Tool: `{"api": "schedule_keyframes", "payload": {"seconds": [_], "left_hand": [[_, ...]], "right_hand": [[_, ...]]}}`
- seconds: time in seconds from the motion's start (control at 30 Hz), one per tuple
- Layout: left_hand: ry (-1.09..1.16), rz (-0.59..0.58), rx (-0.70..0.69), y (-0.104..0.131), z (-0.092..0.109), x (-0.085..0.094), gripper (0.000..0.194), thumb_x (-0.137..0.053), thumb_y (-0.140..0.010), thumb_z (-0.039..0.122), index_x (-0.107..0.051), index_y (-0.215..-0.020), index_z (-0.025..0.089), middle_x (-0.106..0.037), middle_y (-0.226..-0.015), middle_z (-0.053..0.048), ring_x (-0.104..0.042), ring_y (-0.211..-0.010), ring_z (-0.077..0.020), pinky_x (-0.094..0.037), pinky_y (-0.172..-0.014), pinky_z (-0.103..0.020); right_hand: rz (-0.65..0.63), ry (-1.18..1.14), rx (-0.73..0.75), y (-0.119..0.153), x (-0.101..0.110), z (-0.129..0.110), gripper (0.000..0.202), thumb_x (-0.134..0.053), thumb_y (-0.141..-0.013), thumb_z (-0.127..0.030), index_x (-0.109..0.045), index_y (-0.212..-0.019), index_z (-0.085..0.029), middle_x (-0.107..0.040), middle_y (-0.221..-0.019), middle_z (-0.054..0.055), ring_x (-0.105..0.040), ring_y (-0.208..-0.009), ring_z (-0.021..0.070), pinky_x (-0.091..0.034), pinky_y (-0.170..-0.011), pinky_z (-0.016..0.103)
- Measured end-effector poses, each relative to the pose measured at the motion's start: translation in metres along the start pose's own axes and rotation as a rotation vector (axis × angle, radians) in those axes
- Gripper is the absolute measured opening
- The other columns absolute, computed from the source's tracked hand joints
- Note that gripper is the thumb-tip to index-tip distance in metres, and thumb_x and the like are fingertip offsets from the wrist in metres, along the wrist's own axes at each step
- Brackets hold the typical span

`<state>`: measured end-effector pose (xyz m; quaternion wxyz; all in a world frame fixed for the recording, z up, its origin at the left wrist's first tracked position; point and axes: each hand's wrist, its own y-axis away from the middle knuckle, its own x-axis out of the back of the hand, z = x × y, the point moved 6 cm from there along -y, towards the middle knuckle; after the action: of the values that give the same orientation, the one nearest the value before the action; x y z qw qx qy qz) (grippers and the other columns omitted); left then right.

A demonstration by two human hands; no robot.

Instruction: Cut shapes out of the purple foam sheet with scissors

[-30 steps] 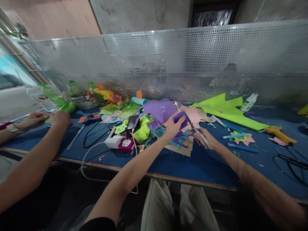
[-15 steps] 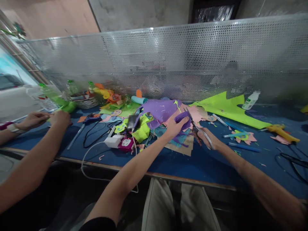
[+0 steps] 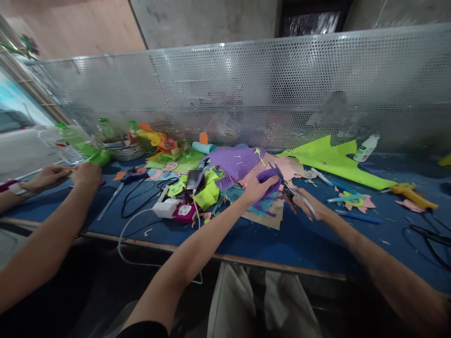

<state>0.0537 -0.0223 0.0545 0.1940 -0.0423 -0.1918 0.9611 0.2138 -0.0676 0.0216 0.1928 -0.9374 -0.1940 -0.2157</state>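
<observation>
My left hand [image 3: 259,187] pinches a small purple piece of craft sheet [image 3: 270,177], with the thumb on top. In my right hand [image 3: 303,199] is a pair of scissors [image 3: 287,185]; its blades point away from me and lie against the right edge of the purple piece, slightly apart. Under both hands spreads a pile of scraps, with teal bits and a brown sheet [image 3: 276,219]. A larger purple sheet [image 3: 234,162] lies just behind, beside pink sheet [image 3: 287,166].
A co-worker's hands [image 3: 86,173] hold something green at the left. Nearer sit a white adapter [image 3: 165,208] with a cable and a magenta box [image 3: 185,213]. To the right lie a lime sheet [image 3: 331,159], a yellow glue gun [image 3: 416,195] and a white bottle [image 3: 367,148]. Perforated metal [image 3: 225,94] stands behind.
The purple piece in my left hand has turned a little and looks less curled. The scissors have shifted slightly beside it, and their tips show farther apart. The co-worker's hands have barely moved.
</observation>
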Motion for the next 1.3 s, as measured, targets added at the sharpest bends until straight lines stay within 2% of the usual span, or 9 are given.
{"api": "schedule_keyframes", "payload": {"seconds": [0.17, 0.43, 0.6, 0.73, 0.9, 1.07, 1.3], "left_hand": [[0.112, 0.003, 0.052, 0.001, -0.003, -0.002, 0.035, -0.080, -0.077, 0.048, -0.069, -0.079, 0.015, -0.064, -0.073, -0.001, -0.054, -0.065, -0.0113, -0.045, -0.066, -0.027], [0.025, -0.063, 0.039, 0.001, -0.007, -0.002, 0.038, -0.075, -0.082, 0.052, -0.067, -0.079, 0.015, -0.061, -0.070, 0.000, -0.052, -0.063, -0.0108, -0.044, -0.064, -0.026], [-0.027, 0.001, -0.020, 0.000, -0.007, 0.002, 0.038, -0.076, -0.082, 0.052, -0.070, -0.083, 0.015, -0.065, -0.075, -0.001, -0.058, -0.070, -0.0130, -0.048, -0.068, -0.026], [-0.028, 0.036, -0.030, 0.001, -0.008, 0.004, 0.040, -0.078, -0.080, 0.053, -0.073, -0.091, 0.015, -0.071, -0.085, -0.004, -0.063, -0.078, -0.0164, -0.052, -0.075, -0.029], [-0.063, 0.161, -0.110, 0.001, 0.002, 0.011, 0.036, -0.071, -0.087, 0.053, -0.076, -0.097, 0.019, -0.074, -0.101, -0.007, -0.066, -0.094, -0.0204, -0.053, -0.089, -0.033], [-0.195, 0.101, -0.204, 0.002, 0.017, 0.006, 0.034, -0.066, -0.091, 0.051, -0.075, -0.090, 0.019, -0.074, -0.093, -0.006, -0.065, -0.090, -0.0203, -0.051, -0.089, -0.033], [-0.234, 0.095, -0.241, 0.007, 0.025, 0.003, 0.034, -0.066, -0.091, 0.052, -0.075, -0.089, 0.019, -0.074, -0.090, -0.006, -0.066, -0.086, -0.0206, -0.051, -0.087, -0.034]], "right_hand": [[-0.051, -0.028, 0.076, -0.003, -0.005, -0.004, 0.063, -0.034, -0.079, -0.082, -0.054, -0.081, -0.022, -0.056, -0.065, 0.001, -0.055, -0.053, 0.0157, -0.049, -0.052, 0.029], [0.022, 0.084, 0.101, -0.001, 0.004, -0.005, 0.062, -0.037, -0.079, -0.081, -0.055, -0.081, -0.021, -0.055, -0.069, 0.001, -0.053, -0.053, 0.0148, -0.047, -0.048, 0.027], [0.035, 0.066, 0.050, -0.002, 0.005, 0.002, 0.059, -0.044, -0.080, -0.077, -0.055, -0.074, -0.019, -0.050, -0.058, -0.002, -0.052, -0.045, 0.0134, -0.044, -0.042, 0.025], [0.073, 0.018, 0.022, -0.004, 0.004, 0.009, 0.058, -0.048, -0.079, -0.076, -0.056, -0.074, -0.018, -0.051, -0.061, -0.002, -0.052, -0.045, 0.0126, -0.044, -0.041, 0.025], [0.066, -0.026, 0.011, -0.005, 0.001, 0.014, 0.056, -0.049, -0.080, -0.075, -0.057, -0.078, -0.019, -0.050, -0.063, -0.002, -0.052, -0.046, 0.0127, -0.046, -0.043, 0.026], [-0.007, -0.057, 0.074, -0.005, -0.005, 0.007, 0.057, -0.042, -0.081, -0.076, -0.057, -0.089, -0.021, -0.055, -0.075, 0.002, -0.054, -0.058, 0.0154, -0.051, -0.053, 0.029], [-0.008, -0.003, 0.108, -0.005, -0.006, -0.007, 0.061, -0.036, -0.082, -0.078, -0.056, -0.088, -0.021, -0.055, -0.072, 0.002, -0.053, -0.056, 0.0157, -0.049, -0.055, 0.030]]}}
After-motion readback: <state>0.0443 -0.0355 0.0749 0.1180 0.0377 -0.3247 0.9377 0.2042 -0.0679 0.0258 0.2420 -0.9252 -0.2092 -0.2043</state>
